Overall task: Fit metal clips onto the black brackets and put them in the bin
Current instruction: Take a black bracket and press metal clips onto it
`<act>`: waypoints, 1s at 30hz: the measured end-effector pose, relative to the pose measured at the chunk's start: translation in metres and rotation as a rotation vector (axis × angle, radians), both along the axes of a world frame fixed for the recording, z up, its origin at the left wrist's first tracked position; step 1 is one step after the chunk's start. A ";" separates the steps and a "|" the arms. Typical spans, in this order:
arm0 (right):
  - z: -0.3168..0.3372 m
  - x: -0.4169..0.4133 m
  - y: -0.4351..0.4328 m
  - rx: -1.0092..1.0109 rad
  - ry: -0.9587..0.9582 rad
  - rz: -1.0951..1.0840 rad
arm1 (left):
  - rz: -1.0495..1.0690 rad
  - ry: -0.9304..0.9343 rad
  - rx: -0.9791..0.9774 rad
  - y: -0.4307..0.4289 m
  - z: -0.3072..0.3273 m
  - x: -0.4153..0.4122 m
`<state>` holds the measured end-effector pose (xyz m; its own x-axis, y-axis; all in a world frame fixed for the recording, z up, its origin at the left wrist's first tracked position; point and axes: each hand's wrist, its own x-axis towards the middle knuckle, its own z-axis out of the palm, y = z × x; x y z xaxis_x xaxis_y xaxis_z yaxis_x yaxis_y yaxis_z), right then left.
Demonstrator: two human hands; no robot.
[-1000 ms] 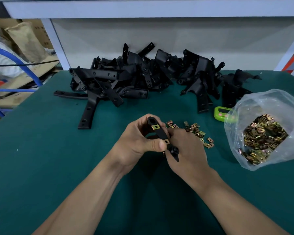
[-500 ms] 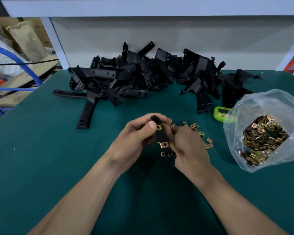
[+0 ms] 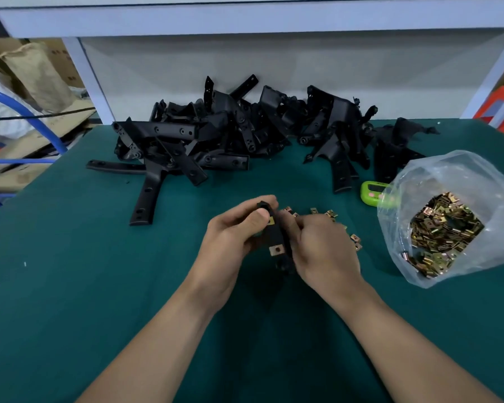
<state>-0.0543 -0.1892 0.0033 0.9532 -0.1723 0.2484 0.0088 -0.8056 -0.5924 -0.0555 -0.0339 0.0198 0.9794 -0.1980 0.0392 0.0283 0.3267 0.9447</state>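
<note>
Bracket [image 3: 275, 235]: between both my hands, above the table's [image 3: 70, 286] middle; long axis far-to-near.
Left hand [image 3: 233, 234]: fingers curled round its far end, thumb beside upper clip [image 3: 271, 221].
Right hand [image 3: 323, 248]: fingers wrapped round its near half, right of lower clip [image 3: 276, 250].
Clips fitted: 2 showing.
Loose clips [image 3: 330, 213]: just beyond my right hand.
Bin: not in view; I judge either hand could carry.

Two hands in shot, and both are bare: the left hand [image 3: 233, 237] uncovered from fingertips to wrist, the right hand [image 3: 323, 251] just the same. The left forearm [image 3: 157, 344] is bare right to the bottom edge of the view, the right forearm [image 3: 405, 338] likewise. Faint knuckle ridges show across the right hand's back, slightly blurred
</note>
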 end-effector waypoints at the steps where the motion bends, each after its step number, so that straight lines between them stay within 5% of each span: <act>1: 0.000 0.000 0.002 -0.026 -0.033 -0.068 | 0.020 0.044 -0.024 -0.001 -0.001 -0.002; 3: 0.000 0.000 0.002 -0.029 -0.092 -0.172 | 0.068 0.055 0.039 -0.002 -0.004 -0.005; 7: 0.005 0.003 -0.003 0.032 -0.053 -0.231 | 0.303 -0.143 0.527 -0.003 -0.008 -0.009; 13: 0.012 -0.002 0.002 0.003 -0.047 -0.177 | 0.385 -0.195 0.713 -0.013 -0.011 -0.019; 22: 0.026 -0.006 -0.002 0.083 -0.004 -0.010 | 0.470 -0.214 0.786 -0.013 -0.009 -0.011; 30: 0.066 -0.057 -0.028 0.499 0.156 0.210 | 0.368 -0.264 0.468 -0.035 0.033 -0.010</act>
